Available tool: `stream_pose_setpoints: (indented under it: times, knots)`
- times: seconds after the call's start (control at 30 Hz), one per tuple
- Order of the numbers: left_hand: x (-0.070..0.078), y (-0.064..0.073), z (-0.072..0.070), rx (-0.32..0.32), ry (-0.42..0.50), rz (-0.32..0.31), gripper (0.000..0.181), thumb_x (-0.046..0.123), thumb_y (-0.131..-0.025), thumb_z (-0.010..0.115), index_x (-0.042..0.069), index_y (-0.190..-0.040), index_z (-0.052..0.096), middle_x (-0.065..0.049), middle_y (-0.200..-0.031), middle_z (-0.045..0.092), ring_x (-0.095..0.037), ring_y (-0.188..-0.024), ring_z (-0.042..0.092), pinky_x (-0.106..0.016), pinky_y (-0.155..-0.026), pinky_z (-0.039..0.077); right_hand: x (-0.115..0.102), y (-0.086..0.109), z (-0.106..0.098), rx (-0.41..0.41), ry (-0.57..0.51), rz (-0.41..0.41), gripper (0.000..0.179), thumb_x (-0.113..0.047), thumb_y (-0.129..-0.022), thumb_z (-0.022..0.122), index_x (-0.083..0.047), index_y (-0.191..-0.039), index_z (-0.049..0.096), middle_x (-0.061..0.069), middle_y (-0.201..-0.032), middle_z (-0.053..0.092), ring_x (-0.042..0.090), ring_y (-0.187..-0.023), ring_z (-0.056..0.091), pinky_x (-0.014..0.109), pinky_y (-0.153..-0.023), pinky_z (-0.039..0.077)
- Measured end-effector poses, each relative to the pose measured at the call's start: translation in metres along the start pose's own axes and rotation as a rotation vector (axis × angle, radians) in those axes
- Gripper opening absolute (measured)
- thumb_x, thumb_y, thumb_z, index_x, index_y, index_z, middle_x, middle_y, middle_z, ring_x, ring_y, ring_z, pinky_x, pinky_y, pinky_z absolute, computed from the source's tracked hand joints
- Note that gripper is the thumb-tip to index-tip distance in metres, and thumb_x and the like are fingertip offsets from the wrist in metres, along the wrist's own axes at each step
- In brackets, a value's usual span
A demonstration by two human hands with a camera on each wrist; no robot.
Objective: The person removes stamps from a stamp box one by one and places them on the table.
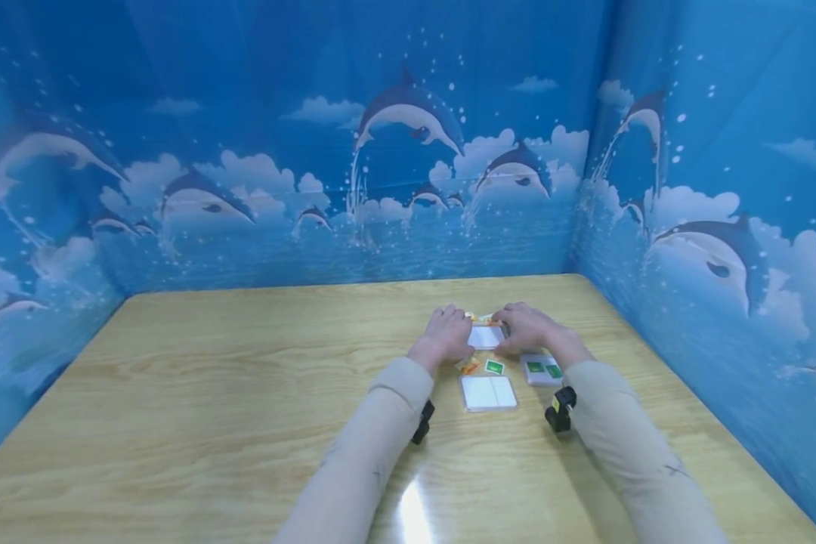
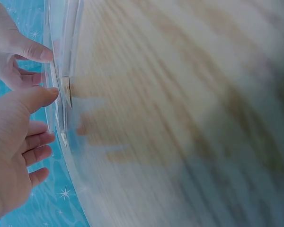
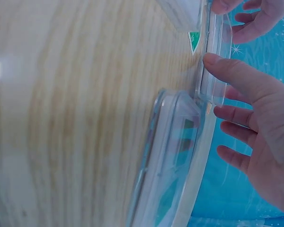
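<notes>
A flat clear plastic case point(image 1: 486, 337) with a white inside lies between the two hands. My left hand point(image 1: 447, 332) grips its left end, the thumb at the near edge and the fingers round the far side. At the opposite end my right hand point(image 1: 527, 329) grips it the same way, with the thumb point(image 3: 217, 64) on the near wall of the case point(image 3: 214, 75). Small orange-and-white pieces point(image 1: 487, 319) show just beyond the case. On the near side lie an orange piece point(image 1: 468, 366) and a small green white-bordered card point(image 1: 494, 367).
A second clear case point(image 1: 488, 394) with white inside lies nearer on the wooden table point(image 1: 211, 423). Right of it, partly under the right forearm, is a case point(image 1: 541, 370) holding green cards. Blue dolphin-print curtains point(image 1: 279, 227) border the table's back and right side.
</notes>
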State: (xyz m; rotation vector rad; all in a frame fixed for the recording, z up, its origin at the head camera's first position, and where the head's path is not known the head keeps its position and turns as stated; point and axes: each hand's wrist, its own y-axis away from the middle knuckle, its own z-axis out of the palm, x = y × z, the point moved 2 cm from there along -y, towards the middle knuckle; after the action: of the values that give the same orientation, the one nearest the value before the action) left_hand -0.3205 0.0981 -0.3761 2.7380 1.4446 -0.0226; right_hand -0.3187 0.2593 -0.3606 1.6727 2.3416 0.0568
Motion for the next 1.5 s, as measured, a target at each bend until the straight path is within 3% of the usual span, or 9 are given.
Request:
stream_pose_setpoints:
  times: [0.3,0.63,1.23,1.5]
  knots:
    - [0.0,-0.001,0.0011,-0.017,0.004,-0.001,0.044,0.042,-0.087,0.059,0.012,-0.119,0.06,-0.003,-0.119,0.053,-0.018,-0.11,0.042,-0.037,-0.099,0.031,0.0008,-0.0024,-0.0002,-0.027,-0.003,-0.013,0.062,-0.035,-0.078,0.072,-0.006,-0.129,0.051,0.02,-0.134,0.045,0.039,-0.123,0.038,0.056,-0.1,0.028]
    - [-0.0018,-0.0028,0.0045,-0.055,0.052,-0.012,0.046,0.043,-0.088,0.059,0.011,-0.121,0.059,-0.004,-0.122,0.053,-0.018,-0.112,0.042,-0.036,-0.101,0.029,0.001,-0.0063,0.0016,-0.071,-0.049,0.034,0.061,-0.035,-0.079,0.072,-0.008,-0.13,0.051,0.016,-0.132,0.047,0.035,-0.122,0.039,0.053,-0.099,0.031]
    - [-0.0022,-0.0003,0.0007,-0.063,0.037,-0.001,0.045,0.043,-0.088,0.058,0.011,-0.12,0.06,-0.004,-0.12,0.053,-0.018,-0.109,0.042,-0.035,-0.098,0.031,0.0051,-0.0076,0.0044,-0.052,-0.021,0.011,0.065,-0.042,-0.079,0.071,-0.007,-0.13,0.051,0.019,-0.132,0.045,0.036,-0.121,0.04,0.052,-0.099,0.032]
    - [0.0,0.0002,0.0013,-0.072,0.039,0.011,0.045,0.044,-0.091,0.052,0.011,-0.122,0.059,-0.005,-0.126,0.051,-0.019,-0.114,0.042,-0.037,-0.101,0.029,0.0064,-0.0069,0.0067,-0.043,-0.01,0.015,0.065,-0.044,-0.08,0.069,-0.005,-0.129,0.052,0.018,-0.127,0.048,0.034,-0.116,0.043,0.051,-0.097,0.035]
